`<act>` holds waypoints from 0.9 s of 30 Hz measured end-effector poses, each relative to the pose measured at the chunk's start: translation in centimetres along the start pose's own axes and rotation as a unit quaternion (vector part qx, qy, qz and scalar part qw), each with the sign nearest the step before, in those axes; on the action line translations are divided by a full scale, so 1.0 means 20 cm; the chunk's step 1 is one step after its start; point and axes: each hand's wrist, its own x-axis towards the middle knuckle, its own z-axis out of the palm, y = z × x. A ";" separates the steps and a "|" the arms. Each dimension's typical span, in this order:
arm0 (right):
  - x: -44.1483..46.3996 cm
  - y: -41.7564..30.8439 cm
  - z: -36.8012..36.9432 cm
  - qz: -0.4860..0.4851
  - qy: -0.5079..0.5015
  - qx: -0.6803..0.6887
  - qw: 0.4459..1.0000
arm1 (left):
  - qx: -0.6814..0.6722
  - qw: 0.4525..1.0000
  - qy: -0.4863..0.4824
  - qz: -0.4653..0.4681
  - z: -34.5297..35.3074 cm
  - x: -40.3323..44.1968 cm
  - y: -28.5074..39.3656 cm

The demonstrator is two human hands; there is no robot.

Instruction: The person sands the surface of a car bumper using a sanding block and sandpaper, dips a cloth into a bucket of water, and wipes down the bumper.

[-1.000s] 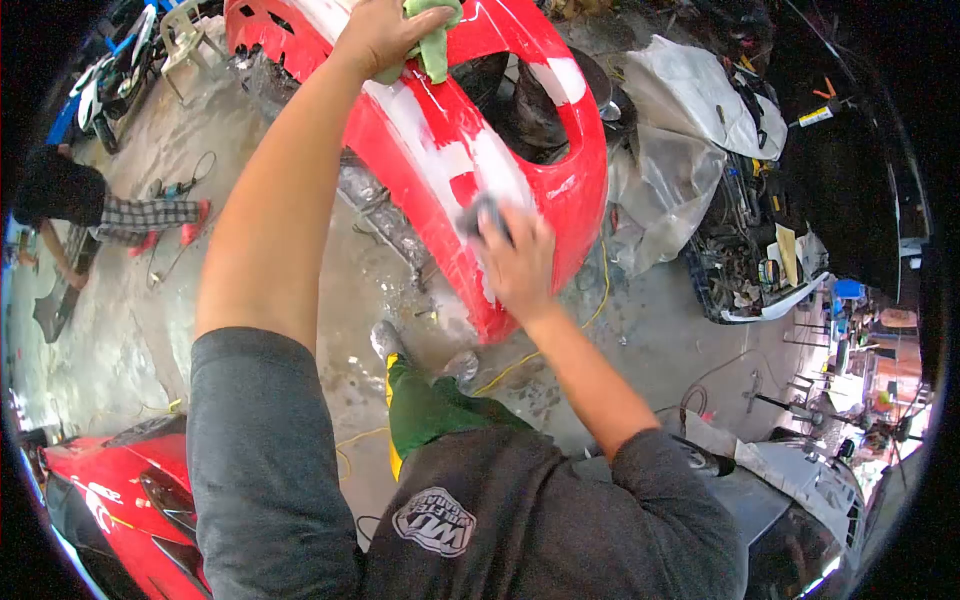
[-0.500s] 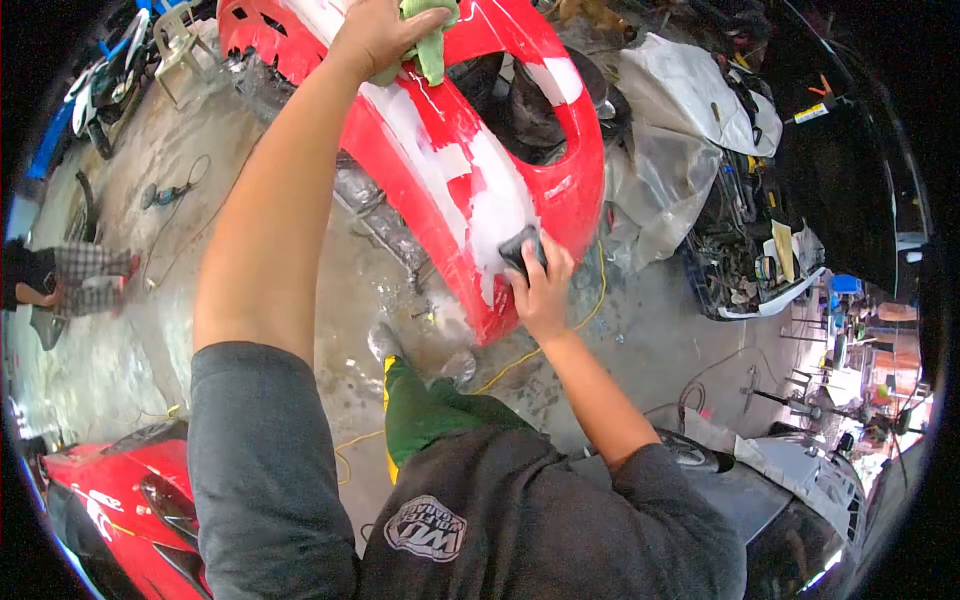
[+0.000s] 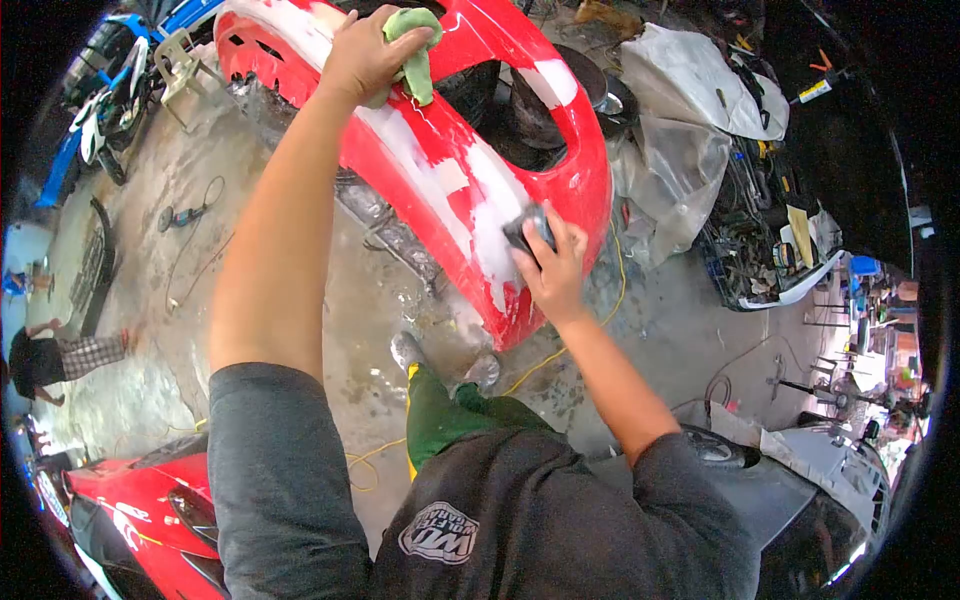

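A red car bumper (image 3: 392,163) with whitish patches along it lies in front of me, raised above the floor. My left hand (image 3: 366,56) is closed around a green cloth (image 3: 418,70), which rests against the bumper's upper part. Nearer to me, my right hand (image 3: 556,266) grips a dark sanding block (image 3: 527,228). The block is pressed to a whitish patch close to the bumper's pointed end. My palm and fingers hide part of both the cloth and the block.
A yellow cable (image 3: 540,366) crosses the wet floor by my feet. At left are a corded power tool (image 3: 178,217) and a walking person (image 3: 62,362). Plastic sheeting (image 3: 668,190) drapes a car at right. A red car (image 3: 140,490) and a grey car (image 3: 750,497) stand behind me.
My right hand has slid the sanding block a little farther up the bumper, away from me. The left hand with the cloth has shifted slightly. The person at left has changed posture.
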 end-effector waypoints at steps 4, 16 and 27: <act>0.55 -0.07 0.08 -0.035 0.005 0.017 0.999 | -0.016 0.999 0.001 0.033 0.03 0.00 -0.04; 0.44 -0.14 0.05 -0.036 -0.056 0.007 0.998 | 0.017 0.999 0.004 -0.034 0.12 0.04 -0.13; 0.69 -0.16 0.19 -0.025 -0.072 -0.035 0.996 | 0.058 0.983 0.101 0.142 0.08 -0.23 0.06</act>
